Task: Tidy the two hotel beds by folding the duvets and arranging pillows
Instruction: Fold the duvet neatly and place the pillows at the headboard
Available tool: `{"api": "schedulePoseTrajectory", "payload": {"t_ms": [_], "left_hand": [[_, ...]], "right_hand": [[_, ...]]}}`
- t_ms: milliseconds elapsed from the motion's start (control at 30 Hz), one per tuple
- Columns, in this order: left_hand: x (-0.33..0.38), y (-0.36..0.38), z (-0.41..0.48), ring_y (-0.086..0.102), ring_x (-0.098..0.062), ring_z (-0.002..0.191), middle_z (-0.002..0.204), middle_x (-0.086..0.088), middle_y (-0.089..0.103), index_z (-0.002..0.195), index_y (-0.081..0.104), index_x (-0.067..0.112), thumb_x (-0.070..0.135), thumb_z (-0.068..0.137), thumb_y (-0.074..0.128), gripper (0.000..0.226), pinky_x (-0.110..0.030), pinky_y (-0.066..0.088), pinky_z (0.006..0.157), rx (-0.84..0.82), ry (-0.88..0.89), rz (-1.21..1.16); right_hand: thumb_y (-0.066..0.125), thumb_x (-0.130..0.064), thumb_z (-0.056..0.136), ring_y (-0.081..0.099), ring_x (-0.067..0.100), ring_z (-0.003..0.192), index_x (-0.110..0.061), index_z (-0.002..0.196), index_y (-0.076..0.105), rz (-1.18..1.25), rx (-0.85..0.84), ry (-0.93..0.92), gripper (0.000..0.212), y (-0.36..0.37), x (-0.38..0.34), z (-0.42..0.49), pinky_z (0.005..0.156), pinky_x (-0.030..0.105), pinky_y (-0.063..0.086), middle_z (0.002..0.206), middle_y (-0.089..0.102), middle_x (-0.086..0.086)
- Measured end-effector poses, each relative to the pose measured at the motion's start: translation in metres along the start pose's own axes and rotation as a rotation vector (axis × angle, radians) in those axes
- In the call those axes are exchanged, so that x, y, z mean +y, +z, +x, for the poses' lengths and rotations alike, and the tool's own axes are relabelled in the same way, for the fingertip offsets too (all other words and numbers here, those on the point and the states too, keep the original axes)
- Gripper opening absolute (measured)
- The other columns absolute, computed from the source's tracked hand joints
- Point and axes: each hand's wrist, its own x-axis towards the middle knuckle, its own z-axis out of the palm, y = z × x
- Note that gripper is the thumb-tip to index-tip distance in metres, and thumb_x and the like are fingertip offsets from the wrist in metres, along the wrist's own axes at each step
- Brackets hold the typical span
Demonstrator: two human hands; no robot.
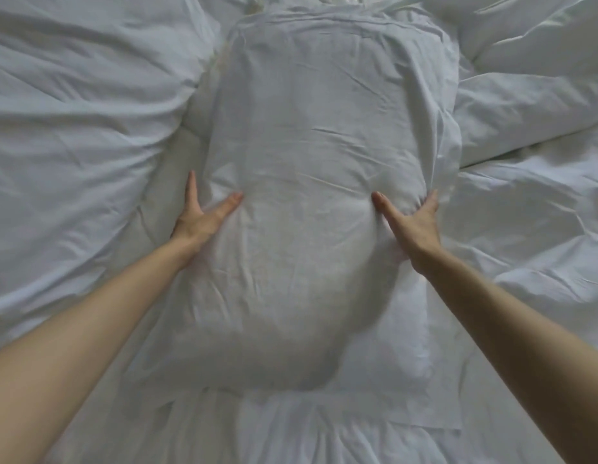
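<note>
A white pillow (311, 202) lies lengthwise away from me in the middle of the view, on top of rumpled white bedding. My left hand (200, 216) is on its left side, thumb on the top face and fingers down along the edge. My right hand (411, 222) is on its right side, thumb on top and fingers sunk into the fabric at the edge. Both hands squeeze the pillow between them, and most of the fingers are hidden by the cloth.
A crumpled white duvet (76, 122) bulges to the left of the pillow. More folds of the white duvet (532, 135) lie to the right. The pillowcase's flat flap (408, 413) spreads toward me over the sheet.
</note>
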Motion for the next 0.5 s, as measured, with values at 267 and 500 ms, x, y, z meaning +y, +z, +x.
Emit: {"api": "schedulePoseTrajectory", "payload": {"t_ms": [267,500], "left_hand": [[0.011,0.000,-0.002,0.052,-0.011,0.120,0.134,0.006,0.054,0.141,0.044,0.021,0.057,0.069,0.078,0.088,-0.023,0.038,0.100,-0.019,0.067,-0.169],[0.032,-0.026,-0.052,0.039,-0.021,0.137,0.148,-0.001,0.043,0.146,0.038,0.019,0.069,0.076,0.062,0.090,-0.033,0.028,0.114,0.151,0.054,-0.229]], "right_hand": [[0.067,-0.073,0.066,0.049,0.028,0.127,-0.020,0.147,0.027,-0.079,0.128,-0.012,0.105,-0.002,-0.011,-0.008,0.106,0.041,0.039,0.143,0.048,0.002],[0.065,-0.065,0.078,0.059,0.024,0.100,-0.015,0.111,0.059,0.083,0.304,-0.044,0.060,-0.037,-0.043,-0.050,0.086,0.031,0.043,0.104,0.063,0.002]]}}
